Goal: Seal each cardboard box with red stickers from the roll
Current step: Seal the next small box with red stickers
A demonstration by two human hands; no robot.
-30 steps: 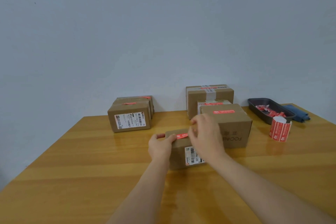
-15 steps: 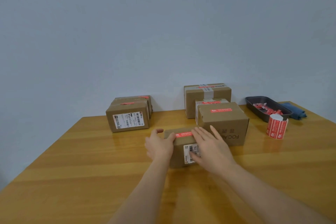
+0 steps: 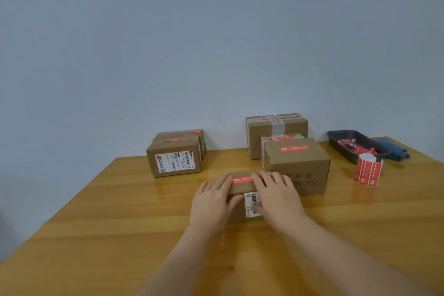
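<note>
left hand (image 3: 212, 202): palm down, fingers straight and together, pointing far, thumb angled right | right hand (image 3: 278, 196): palm down, fingers straight, slightly spread, pointing far | forearms: bare, reaching in from near edge, converging toward centre | hands side by side, apart

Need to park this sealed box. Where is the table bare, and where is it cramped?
Bare: the table's near-left, left of the small box and in front of the labelled box; also the near-right, in front of the sticker roll. Crowded: the back right, with stacked boxes and tray.
</note>
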